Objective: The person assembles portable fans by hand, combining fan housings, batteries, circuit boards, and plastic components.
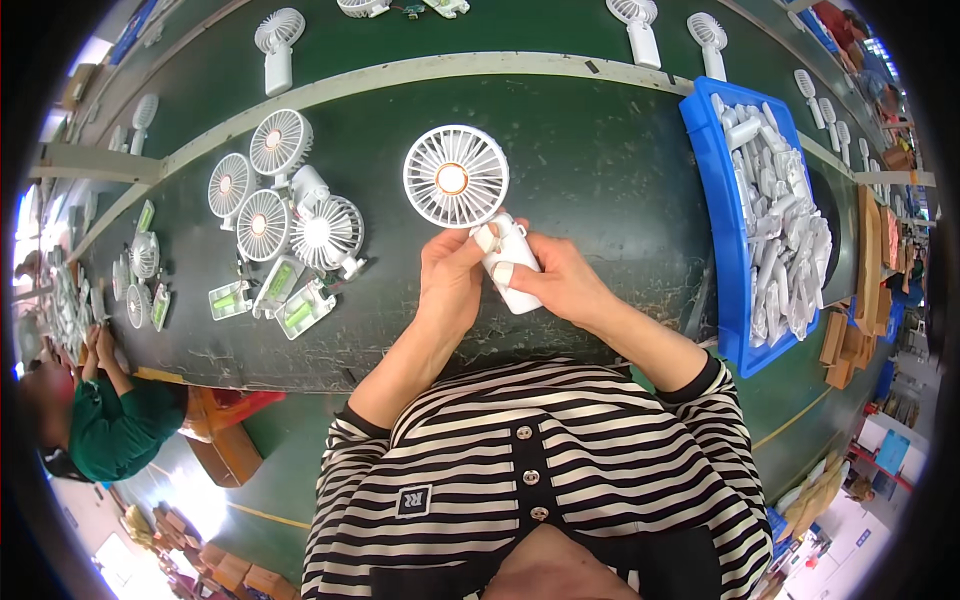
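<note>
A white handheld fan (457, 177) is held between my two hands, its round grille pointing away from me over the green bench. My left hand (452, 268) grips the upper part of the handle just below the grille, with the thumb on its front. Around the lower handle closes my right hand (562, 278), its thumb pressed flat on the casing. The fingers behind the handle are partly hidden. Left of my hands lie several white fan heads (265, 224), with opened handle halves (304, 307) showing green parts inside.
On the right a blue bin (735, 240) holds a heap of white plastic parts (775, 220). A pale strip (420, 72) crosses the bench beyond my hands, with more fans (279, 50) past it. At far left a co-worker in green (125, 425) works at the bench.
</note>
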